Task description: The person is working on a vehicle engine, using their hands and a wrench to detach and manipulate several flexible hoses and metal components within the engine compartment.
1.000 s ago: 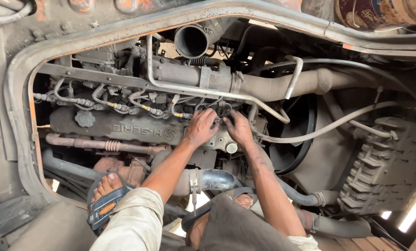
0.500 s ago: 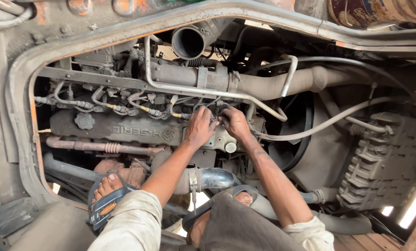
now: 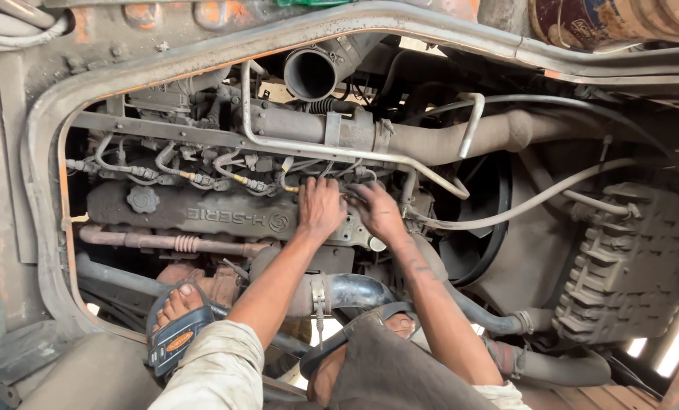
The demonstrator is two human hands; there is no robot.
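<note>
I look down into an open engine bay. My left hand (image 3: 320,206) rests on the right end of the grimy grey valve cover (image 3: 203,211), fingers curled down onto it. My right hand (image 3: 377,212) sits close beside it, fingers pressed among the thin metal fuel lines (image 3: 225,176) and fittings at the cover's end. What the fingers grip is hidden under both hands. Both forearms reach in from below.
A thick grey intake pipe (image 3: 431,140) crosses above the hands, with an open round duct (image 3: 309,74) over it. A black fan shroud (image 3: 484,220) and a tyre (image 3: 628,266) lie to the right. My sandalled feet (image 3: 176,319) stand on hoses below.
Both hands have stayed on the same spot at the valve cover's right end; the fingers shifted slightly and the view drifted a little.
</note>
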